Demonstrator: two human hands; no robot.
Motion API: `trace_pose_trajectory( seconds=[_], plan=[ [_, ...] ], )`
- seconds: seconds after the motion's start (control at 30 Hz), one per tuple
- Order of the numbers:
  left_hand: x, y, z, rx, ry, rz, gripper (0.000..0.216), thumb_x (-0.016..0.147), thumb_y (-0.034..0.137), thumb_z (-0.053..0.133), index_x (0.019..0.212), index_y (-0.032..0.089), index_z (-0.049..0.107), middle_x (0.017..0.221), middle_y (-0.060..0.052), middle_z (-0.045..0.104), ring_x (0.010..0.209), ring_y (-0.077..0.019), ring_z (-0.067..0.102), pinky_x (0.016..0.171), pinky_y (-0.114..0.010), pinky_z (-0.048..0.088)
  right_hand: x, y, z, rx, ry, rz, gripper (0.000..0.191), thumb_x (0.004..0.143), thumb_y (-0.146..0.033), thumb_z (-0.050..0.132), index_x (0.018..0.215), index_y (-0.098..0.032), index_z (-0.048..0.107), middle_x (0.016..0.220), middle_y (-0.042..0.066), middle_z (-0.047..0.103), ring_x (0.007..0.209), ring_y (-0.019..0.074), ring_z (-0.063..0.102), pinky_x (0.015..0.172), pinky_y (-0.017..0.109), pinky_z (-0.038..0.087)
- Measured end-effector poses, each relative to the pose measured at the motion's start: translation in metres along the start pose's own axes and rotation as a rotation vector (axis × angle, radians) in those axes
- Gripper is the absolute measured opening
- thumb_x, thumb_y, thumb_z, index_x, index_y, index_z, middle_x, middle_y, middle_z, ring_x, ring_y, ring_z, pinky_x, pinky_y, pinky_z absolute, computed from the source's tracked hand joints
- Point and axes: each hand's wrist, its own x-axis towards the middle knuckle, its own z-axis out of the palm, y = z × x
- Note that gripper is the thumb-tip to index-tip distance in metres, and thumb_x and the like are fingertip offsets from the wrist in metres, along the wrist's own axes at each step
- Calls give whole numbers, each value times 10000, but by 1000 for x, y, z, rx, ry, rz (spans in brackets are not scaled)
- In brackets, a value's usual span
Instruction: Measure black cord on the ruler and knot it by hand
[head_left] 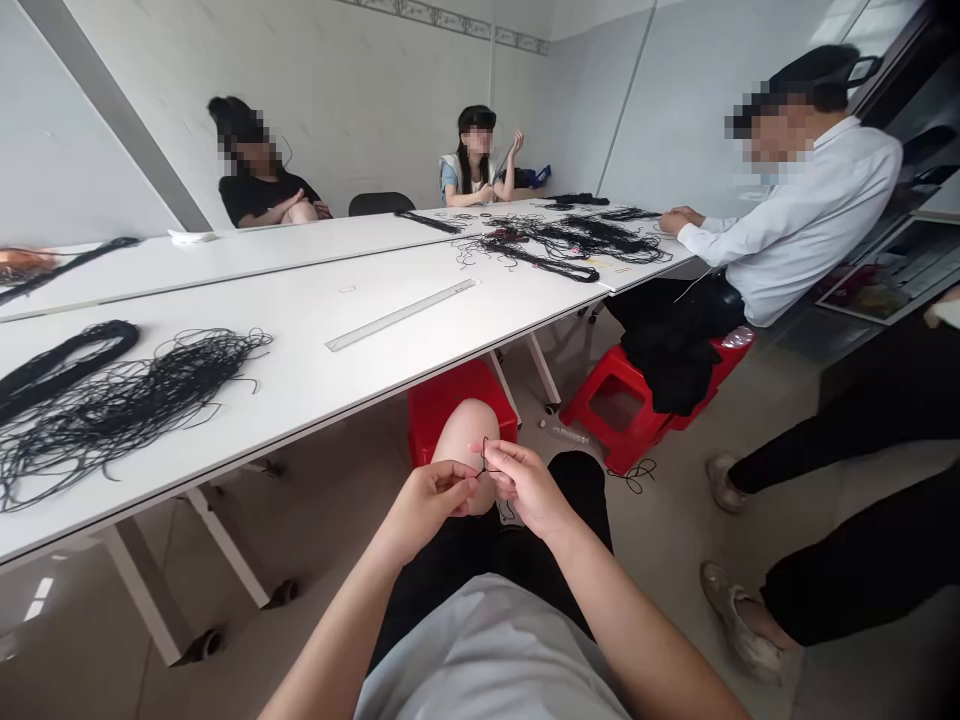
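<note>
Pinching a thin black cord with the fingertips, the left hand and the right hand hold it up in the small gap between them, just above a bare knee. Farther ahead, a metal ruler and loose piles of black cord lie on the white table, and a red stool stands on the floor at right.
</note>
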Motion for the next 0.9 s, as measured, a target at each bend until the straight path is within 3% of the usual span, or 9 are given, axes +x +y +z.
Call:
trace_pose_trajectory(
  seconds=[0.13,0.3,0.5,0.6,0.67,0.77,0.9],
  plan=[
    [2,0,4,-71,-26,18,288,743,376,675,927,154,674,751,-5,597,625,-97,495,630,-229,450,0,-2,3,9,13,1,297,793,-409,634,961,-170,688,529,-86,216,469,58,135,448,230,99],
    [13,-3,7,-110,-8,69,258,767,400,660,825,149,671,682,16,541,584,-81,444,603,-216,416,4,-2,2,-53,58,5,267,791,-392,627,937,-177,686,516,-75,308,450,56,195,438,227,129],
    [30,-12,9,-230,18,13,238,748,391,673,750,157,630,684,11,538,606,-86,459,619,-213,433,15,3,0,-93,97,-12,287,803,-409,611,973,-192,690,563,-46,411,456,60,254,427,218,152],
    [38,-20,9,-373,58,-50,206,741,360,668,714,170,592,698,15,534,607,-79,456,552,-175,396,19,10,0,-166,125,-26,343,823,-454,578,1032,-203,685,532,-53,359,460,72,240,431,222,185],
    [43,-26,7,-435,94,-74,184,727,331,673,709,172,581,709,22,528,561,-57,416,462,-141,300,20,16,-3,-214,128,-30,385,834,-467,557,1114,-221,656,526,-63,315,472,82,240,448,222,228],
    [46,-37,4,-388,115,-88,197,711,336,689,723,161,597,715,26,532,471,-24,279,402,-160,139,20,26,-11,-283,135,-56,439,851,-430,532,1255,-261,564,549,-71,290,505,93,273,509,225,309],
    [49,-51,-1,-183,132,-83,305,694,429,707,778,139,660,635,28,506,456,-26,230,413,-189,129,20,38,-22,-429,158,-94,524,866,-380,494,1377,-282,431,537,-81,283,504,108,304,558,249,365]
  ],
)
